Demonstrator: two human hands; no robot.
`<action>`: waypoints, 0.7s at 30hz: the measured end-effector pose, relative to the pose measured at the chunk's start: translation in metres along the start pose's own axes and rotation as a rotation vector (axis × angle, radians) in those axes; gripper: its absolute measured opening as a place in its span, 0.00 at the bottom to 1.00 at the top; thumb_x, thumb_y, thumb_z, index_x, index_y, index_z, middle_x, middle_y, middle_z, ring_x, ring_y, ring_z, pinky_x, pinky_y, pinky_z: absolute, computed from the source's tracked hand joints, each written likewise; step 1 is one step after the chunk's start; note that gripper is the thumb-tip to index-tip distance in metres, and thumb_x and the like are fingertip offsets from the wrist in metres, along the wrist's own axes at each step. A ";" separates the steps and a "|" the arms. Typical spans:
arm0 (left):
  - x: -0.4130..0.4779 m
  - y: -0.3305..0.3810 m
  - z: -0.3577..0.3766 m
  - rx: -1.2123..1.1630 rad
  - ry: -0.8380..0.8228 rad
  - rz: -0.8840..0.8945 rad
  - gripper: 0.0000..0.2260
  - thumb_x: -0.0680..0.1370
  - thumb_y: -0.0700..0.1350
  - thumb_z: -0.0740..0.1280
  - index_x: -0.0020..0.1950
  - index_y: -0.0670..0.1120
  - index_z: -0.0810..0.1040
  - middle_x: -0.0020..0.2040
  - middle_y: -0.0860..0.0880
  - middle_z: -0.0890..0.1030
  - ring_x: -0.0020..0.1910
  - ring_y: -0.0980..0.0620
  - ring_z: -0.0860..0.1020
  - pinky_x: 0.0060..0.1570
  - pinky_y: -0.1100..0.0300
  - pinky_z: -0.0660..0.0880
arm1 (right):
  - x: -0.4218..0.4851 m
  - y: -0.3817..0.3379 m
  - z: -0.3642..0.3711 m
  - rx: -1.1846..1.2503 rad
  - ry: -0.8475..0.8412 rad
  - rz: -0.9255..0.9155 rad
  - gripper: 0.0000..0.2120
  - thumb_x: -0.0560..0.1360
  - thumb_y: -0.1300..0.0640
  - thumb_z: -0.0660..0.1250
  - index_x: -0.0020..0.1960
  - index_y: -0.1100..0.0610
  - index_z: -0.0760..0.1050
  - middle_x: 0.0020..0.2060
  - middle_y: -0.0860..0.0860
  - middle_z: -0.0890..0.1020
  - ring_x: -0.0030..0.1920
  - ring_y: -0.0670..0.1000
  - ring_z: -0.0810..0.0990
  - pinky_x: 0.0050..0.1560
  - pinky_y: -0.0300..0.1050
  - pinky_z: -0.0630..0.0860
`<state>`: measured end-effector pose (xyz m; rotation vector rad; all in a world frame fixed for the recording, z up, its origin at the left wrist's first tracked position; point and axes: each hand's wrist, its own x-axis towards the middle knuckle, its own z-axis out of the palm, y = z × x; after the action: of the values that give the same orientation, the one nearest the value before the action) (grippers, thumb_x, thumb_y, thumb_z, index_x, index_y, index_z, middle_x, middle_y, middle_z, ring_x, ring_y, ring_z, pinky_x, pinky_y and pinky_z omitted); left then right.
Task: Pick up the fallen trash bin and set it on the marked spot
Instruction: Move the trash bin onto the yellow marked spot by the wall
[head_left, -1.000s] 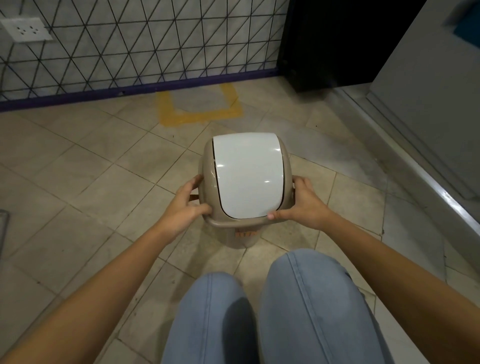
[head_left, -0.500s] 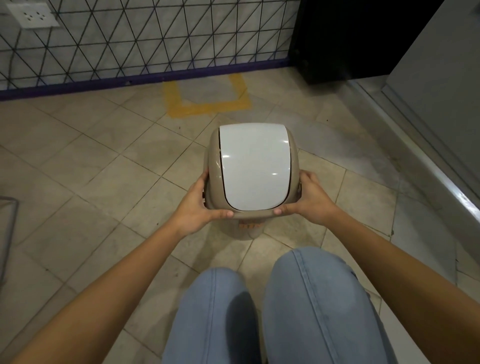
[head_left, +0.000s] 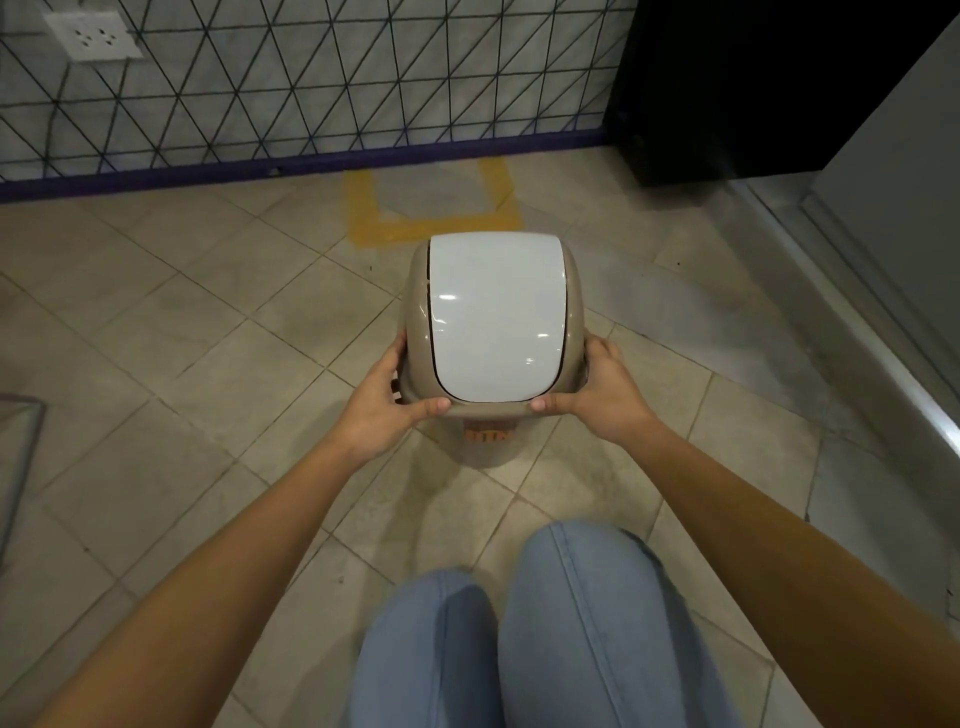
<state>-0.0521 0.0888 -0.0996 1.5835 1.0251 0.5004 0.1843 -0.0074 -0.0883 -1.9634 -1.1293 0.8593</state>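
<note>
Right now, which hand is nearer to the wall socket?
Left. The left hand grips the bin's left side, on the same side as the socket up on the far-left wall; the right hand grips the bin's right side, farther away.

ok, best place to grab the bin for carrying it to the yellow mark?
Grip the bin by the beige rim under its white lid, from both sides, as the left hand and right hand do now. The lid looks like a swing flap, so pressing it would probably give; the rim is rigid and keeps the bin upright.
</note>
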 end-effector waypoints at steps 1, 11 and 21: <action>0.006 0.001 0.000 -0.008 0.016 -0.004 0.43 0.67 0.45 0.75 0.76 0.54 0.53 0.72 0.52 0.67 0.65 0.52 0.70 0.60 0.58 0.72 | 0.009 -0.001 -0.001 0.007 -0.005 -0.010 0.51 0.55 0.55 0.81 0.72 0.56 0.59 0.67 0.53 0.64 0.66 0.50 0.66 0.61 0.37 0.62; 0.048 0.013 0.017 -0.089 0.067 -0.053 0.43 0.69 0.40 0.74 0.76 0.54 0.50 0.71 0.54 0.66 0.67 0.57 0.67 0.55 0.73 0.70 | 0.068 0.002 -0.024 0.066 -0.101 -0.054 0.52 0.56 0.57 0.81 0.73 0.55 0.58 0.68 0.54 0.65 0.68 0.49 0.64 0.69 0.47 0.63; 0.079 0.022 0.005 -0.014 0.099 -0.082 0.40 0.71 0.39 0.72 0.76 0.52 0.52 0.71 0.50 0.68 0.66 0.54 0.68 0.54 0.73 0.71 | 0.100 -0.007 -0.020 0.120 -0.100 -0.063 0.53 0.57 0.58 0.81 0.74 0.54 0.56 0.69 0.52 0.64 0.68 0.48 0.63 0.64 0.38 0.61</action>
<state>0.0016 0.1515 -0.0962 1.5103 1.1542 0.5323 0.2373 0.0802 -0.0922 -1.7952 -1.1629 0.9784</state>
